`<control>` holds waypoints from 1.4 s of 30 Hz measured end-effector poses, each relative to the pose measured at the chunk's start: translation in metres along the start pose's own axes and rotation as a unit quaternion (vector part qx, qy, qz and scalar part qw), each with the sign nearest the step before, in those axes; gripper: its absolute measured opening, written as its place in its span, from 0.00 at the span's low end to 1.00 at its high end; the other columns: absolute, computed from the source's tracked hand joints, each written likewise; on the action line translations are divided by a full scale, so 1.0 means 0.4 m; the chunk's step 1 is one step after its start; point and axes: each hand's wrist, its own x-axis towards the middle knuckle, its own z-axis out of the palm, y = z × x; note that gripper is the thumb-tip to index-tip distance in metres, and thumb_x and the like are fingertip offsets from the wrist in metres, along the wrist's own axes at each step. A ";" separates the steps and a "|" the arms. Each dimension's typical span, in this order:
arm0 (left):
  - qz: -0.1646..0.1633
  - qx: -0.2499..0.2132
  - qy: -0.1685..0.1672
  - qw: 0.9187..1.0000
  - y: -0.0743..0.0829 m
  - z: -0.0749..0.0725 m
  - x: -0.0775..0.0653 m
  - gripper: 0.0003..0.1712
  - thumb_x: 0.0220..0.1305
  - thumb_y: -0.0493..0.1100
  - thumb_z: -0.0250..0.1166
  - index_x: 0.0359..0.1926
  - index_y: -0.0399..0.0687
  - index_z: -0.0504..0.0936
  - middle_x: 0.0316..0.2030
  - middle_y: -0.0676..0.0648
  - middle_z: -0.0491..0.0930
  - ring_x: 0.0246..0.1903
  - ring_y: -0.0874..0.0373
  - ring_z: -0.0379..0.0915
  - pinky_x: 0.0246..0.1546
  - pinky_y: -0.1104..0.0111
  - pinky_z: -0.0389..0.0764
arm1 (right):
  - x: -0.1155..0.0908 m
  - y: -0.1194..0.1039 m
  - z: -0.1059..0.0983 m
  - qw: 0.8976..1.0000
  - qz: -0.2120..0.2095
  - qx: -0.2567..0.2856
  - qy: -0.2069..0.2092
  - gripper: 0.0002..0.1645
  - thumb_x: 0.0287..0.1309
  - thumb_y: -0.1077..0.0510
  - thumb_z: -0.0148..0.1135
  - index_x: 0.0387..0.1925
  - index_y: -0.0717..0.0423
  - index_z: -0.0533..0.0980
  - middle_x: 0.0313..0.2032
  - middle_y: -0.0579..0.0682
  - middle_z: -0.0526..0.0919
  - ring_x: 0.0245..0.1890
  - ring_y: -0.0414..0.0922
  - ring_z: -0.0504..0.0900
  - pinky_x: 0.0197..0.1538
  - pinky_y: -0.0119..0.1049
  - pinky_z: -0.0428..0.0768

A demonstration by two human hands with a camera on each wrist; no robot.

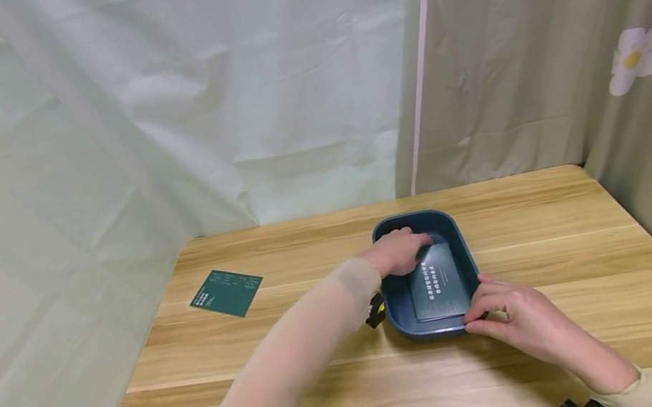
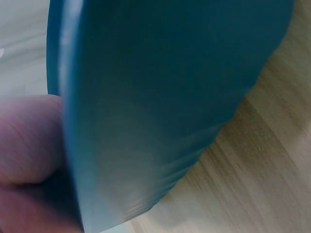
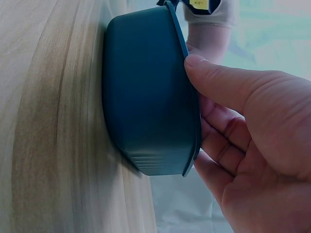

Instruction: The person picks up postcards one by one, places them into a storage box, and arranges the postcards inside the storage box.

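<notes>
A dark blue rectangular plastic basin [image 1: 392, 308] with rounded corners sits on the wooden table. Inside it lies a dark teal card [image 1: 446, 291] with white printed characters. My left hand [image 1: 400, 251] reaches over the basin's left wall, its fingers by the far edge of that card; their tips are partly hidden. At the near right corner, my right hand [image 1: 515, 312] pinches the basin's rim, and the right wrist view shows the thumb [image 3: 214, 77] on the rim. Apart from the basin, a green card [image 1: 227, 294] with pale writing lies flat at the table's far left.
The wooden table [image 1: 569, 248] reaches back to a pale curtain [image 1: 281, 95], with a flowered curtain at the right. Each wrist carries a small black camera mount [image 1: 375, 311].
</notes>
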 end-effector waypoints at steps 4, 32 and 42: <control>-0.031 -0.001 0.005 1.000 0.007 0.005 -0.001 0.28 0.87 0.43 0.59 0.82 0.60 0.74 0.72 0.43 0.77 0.67 0.51 0.74 0.73 0.58 0.75 | 0.000 -0.002 -0.003 1.000 0.010 0.001 -0.007 0.20 0.54 0.60 0.88 0.32 0.27 0.89 0.36 0.20 0.81 0.66 0.61 0.84 0.65 0.61 0.80; -0.050 0.020 0.000 0.999 0.020 0.022 0.007 0.45 0.72 0.68 0.73 0.81 0.54 0.75 0.73 0.42 0.74 0.66 0.48 0.72 0.72 0.57 0.76 | -0.002 -0.002 -0.003 1.000 -0.001 0.009 0.000 0.21 0.52 0.61 0.88 0.32 0.27 0.89 0.36 0.20 0.82 0.63 0.59 0.86 0.73 0.24 0.68; -0.057 0.012 0.020 0.998 0.032 0.024 -0.006 0.45 0.73 0.65 0.73 0.82 0.52 0.72 0.75 0.41 0.72 0.68 0.47 0.70 0.73 0.58 0.75 | 0.000 0.000 -0.003 1.000 -0.002 0.011 0.000 0.21 0.52 0.61 0.88 0.32 0.27 0.89 0.36 0.21 0.82 0.62 0.58 0.87 0.74 0.23 0.66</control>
